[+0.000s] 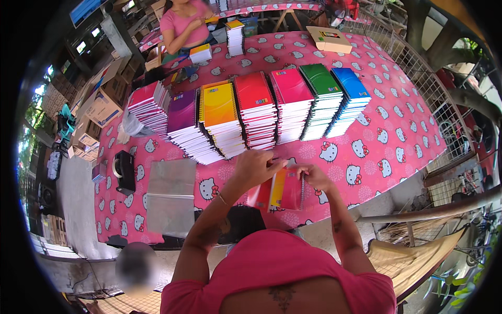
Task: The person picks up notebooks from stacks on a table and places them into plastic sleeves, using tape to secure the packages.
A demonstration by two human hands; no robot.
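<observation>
Gathering looks in hand: the right hand (315, 177) pinches the fanned notebooks (278, 190) at its near-left side — the left hand (257, 165) curls opposite, its hold unclear. Squaring their edges seems called for next.

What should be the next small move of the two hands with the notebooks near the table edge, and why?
Probably squaring the fanned notebooks together: their red, yellow and pink covers show side by side instead of lined up, and the left hand and right hand are both at their upper ends, which seems well placed for evening the edges.
</observation>
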